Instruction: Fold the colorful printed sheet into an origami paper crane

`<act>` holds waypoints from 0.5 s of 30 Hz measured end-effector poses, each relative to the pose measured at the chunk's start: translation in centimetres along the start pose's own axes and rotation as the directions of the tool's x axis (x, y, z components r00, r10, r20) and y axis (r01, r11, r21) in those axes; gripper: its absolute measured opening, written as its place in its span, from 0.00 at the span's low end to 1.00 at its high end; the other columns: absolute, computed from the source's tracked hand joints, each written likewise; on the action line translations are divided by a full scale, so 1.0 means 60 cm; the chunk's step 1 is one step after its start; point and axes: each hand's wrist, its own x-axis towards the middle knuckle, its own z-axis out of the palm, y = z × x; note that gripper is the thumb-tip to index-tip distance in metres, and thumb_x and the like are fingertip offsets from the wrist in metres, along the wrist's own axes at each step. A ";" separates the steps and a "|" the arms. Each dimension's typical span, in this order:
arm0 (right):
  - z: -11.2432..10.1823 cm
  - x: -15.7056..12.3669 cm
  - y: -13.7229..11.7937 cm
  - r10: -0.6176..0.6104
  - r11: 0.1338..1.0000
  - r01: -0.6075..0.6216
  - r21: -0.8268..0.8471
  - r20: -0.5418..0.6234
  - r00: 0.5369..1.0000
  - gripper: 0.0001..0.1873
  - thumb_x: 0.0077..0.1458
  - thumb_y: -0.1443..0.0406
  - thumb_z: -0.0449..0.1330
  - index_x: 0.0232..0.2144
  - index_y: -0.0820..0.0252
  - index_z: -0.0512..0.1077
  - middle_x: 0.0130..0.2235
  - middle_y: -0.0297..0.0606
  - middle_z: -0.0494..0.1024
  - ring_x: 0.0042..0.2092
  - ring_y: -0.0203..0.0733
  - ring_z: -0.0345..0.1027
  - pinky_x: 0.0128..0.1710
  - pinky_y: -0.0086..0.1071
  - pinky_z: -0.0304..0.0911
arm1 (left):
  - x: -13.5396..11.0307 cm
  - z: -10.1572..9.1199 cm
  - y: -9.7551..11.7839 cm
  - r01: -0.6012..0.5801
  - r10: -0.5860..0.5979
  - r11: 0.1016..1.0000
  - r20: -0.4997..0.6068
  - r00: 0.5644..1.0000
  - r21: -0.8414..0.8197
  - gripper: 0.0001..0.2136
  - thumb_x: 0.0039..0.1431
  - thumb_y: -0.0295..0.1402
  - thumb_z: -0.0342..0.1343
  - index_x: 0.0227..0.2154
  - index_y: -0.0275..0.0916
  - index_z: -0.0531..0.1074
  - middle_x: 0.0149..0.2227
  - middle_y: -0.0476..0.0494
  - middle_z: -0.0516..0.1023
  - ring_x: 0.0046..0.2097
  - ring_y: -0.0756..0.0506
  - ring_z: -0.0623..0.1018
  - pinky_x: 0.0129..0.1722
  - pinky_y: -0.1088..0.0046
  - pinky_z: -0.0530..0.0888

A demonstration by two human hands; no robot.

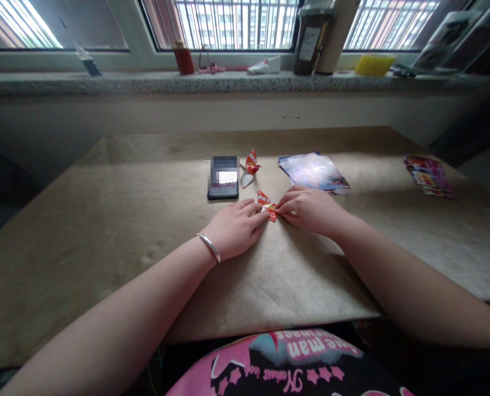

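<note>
Between my two hands lies a small folded orange wrapper paper (271,215) with white and yellow print, flat on the table. My left hand (234,228), a silver bangle at its wrist, holds the paper down from the left with its thumb and fingertips. From the right, my right hand (310,209) pinches the paper's edge with bent fingers. Part of the paper is hidden under the fingertips. Just beyond it rests another folded orange paper piece (252,163) with pointed ends and a pale underside. A smartphone (223,190) lies beside that piece, its screen partly blurred.
A stack of glossy printed sheets (314,169) lies beyond my right hand. Farther right are colourful packets (428,176). The wooden table (104,231) meets a wall below a stone windowsill (137,83), which bears a red container (183,59), a dark jar (309,44) and a yellow block (374,65).
</note>
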 end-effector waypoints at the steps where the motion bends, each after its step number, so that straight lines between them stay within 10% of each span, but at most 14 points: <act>1: -0.001 -0.001 0.000 0.004 1.000 -0.004 -0.003 -0.002 1.000 0.12 0.55 0.66 0.54 0.32 0.54 0.79 0.36 0.32 0.81 0.38 0.40 0.69 0.39 0.31 0.62 | 0.000 -0.001 -0.002 0.006 -0.006 1.000 0.012 1.000 -0.008 0.19 0.60 0.33 0.47 0.54 0.38 0.64 0.54 0.42 0.69 0.57 0.41 0.66 0.56 0.61 0.65; 15: 0.002 -0.007 -0.015 0.097 0.995 -0.097 0.000 -0.023 0.995 0.17 0.52 0.52 0.58 0.31 0.58 0.77 0.37 0.39 0.79 0.40 0.44 0.69 0.37 0.34 0.61 | -0.005 -0.006 -0.019 -0.028 0.029 0.999 0.008 1.000 -0.046 0.15 0.60 0.29 0.46 0.49 0.38 0.70 0.51 0.43 0.72 0.53 0.44 0.70 0.54 0.65 0.68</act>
